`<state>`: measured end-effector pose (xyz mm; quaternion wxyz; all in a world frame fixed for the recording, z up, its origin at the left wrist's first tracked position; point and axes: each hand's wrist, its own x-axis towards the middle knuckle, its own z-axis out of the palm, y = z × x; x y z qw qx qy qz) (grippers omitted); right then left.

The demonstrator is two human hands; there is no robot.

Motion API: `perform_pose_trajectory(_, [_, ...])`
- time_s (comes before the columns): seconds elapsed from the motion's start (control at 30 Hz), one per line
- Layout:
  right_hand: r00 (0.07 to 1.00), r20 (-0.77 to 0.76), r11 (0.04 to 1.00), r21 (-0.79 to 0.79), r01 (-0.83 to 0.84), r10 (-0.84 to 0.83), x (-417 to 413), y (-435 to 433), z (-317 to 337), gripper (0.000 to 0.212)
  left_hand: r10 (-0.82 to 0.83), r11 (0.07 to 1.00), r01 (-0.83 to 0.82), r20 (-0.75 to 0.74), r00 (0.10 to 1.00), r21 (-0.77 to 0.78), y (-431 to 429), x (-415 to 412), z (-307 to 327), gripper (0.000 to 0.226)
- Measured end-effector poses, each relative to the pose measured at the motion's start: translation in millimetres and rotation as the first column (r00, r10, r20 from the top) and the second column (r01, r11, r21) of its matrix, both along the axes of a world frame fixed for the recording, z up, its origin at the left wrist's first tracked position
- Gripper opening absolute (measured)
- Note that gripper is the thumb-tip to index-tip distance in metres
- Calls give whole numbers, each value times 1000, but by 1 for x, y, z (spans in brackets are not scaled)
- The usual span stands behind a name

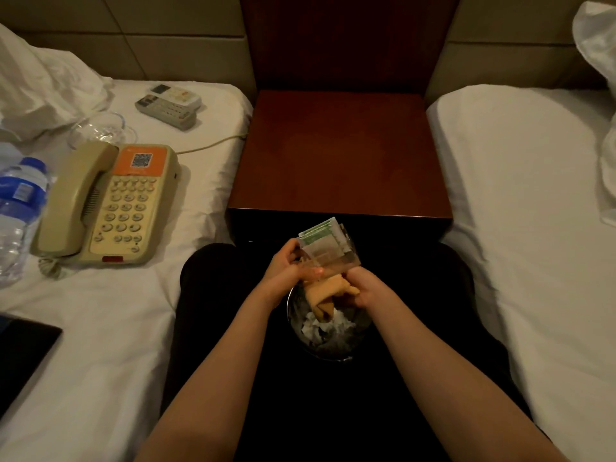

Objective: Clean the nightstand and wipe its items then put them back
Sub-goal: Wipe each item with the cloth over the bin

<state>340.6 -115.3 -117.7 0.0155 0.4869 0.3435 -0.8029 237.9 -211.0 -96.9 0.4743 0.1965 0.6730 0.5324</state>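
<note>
- The left hand grips a clear holder from its left side, fingers curled round the edge.
- The right hand holds a bunched yellow cloth, pressed up against the underside of the holder.
- Green-and-white packets stand upright inside the holder, their tops sticking out above its rim.
- Both hands and the holder hang over a round bin between the person's knees; crumpled white paper lies in it.
- The wooden nightstand stands just beyond the hands, between the two beds.
- On the left bed, nearest the nightstand, lies a beige phone with its handset on the cradle, its cord running toward the nightstand.
- Farther back on that bed are two remotes, one resting partly on the other, and a glass lying beside the pillow.
- A water bottle lies at the left edge, near the phone.
- The right bed is covered with a white sheet.
</note>
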Motion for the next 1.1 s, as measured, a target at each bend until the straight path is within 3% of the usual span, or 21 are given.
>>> perform_pose_trajectory(0.23, [936,6,936,-36,351,-351,1,15,8,25,72,997,-72,1,997,8,2,-7,4,45])
perform_pose_trajectory(0.37, [891,-32,892,-32,452,-453,5,20,11,18,124,992,-124,17,992,-3,3,-7,3,53])
perform_pose_trajectory(0.53, [839,-79,843,-46,536,-538,9,29,11,33,167,986,-166,69,984,-25,5,-16,-3,41])
perform_pose_trajectory(0.67, [947,-50,946,60,319,-316,4,27,17,39,133,991,-133,75,988,-1,8,-22,4,41])
perform_pose_trajectory(0.8, [994,-69,993,85,86,-80,-6,32,30,33,85,995,-89,87,993,35,10,-43,18,51])
perform_pose_trajectory(0.93, [975,-155,987,36,-157,161,-18,33,51,62,61,996,-68,120,991,60,10,-76,26,62])
perform_pose_trajectory(1.1, [913,-235,932,235,-278,332,-47,35,86,37,49,994,-57,88,995,94,18,-101,48,64])
